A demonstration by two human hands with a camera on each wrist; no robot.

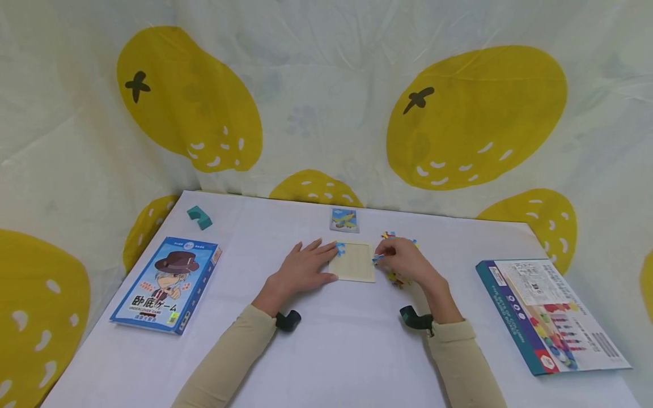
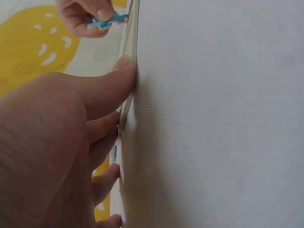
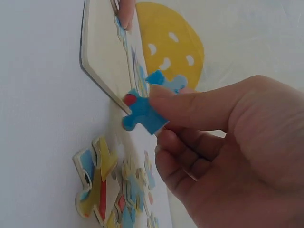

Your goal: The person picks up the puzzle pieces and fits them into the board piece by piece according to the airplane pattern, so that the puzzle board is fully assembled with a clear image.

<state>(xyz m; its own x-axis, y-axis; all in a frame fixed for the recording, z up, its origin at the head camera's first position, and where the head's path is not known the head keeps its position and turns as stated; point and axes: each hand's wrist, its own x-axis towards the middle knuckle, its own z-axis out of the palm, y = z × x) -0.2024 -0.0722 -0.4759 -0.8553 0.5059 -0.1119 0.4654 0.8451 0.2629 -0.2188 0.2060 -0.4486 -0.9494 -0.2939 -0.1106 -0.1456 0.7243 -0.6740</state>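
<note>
My left hand (image 1: 303, 266) lies with fairly straight fingers at the left edge of a shallow wooden puzzle tray (image 1: 357, 269). Its fingertips reach a blue jigsaw piece (image 1: 340, 249) set in the tray's upper left corner, and the thumb touches the lower left edge. Just off the tray's right side, my right hand (image 1: 407, 259) pinches a blue jigsaw piece (image 3: 147, 116) with a red spot between thumb and fingers. The thumb hides part of that piece. Loose jigsaw pieces (image 3: 99, 185) in yellow, red and blue lie in a heap beneath and beside the right hand.
Behind the tray lies a small picture card (image 1: 344, 220) of a yellow plane. A blue game box (image 1: 168, 283) is at the left, with a teal block (image 1: 199, 217) beyond it. Another flat box (image 1: 553, 317) lies at the right. A patterned curtain (image 1: 326, 113) hangs behind the table.
</note>
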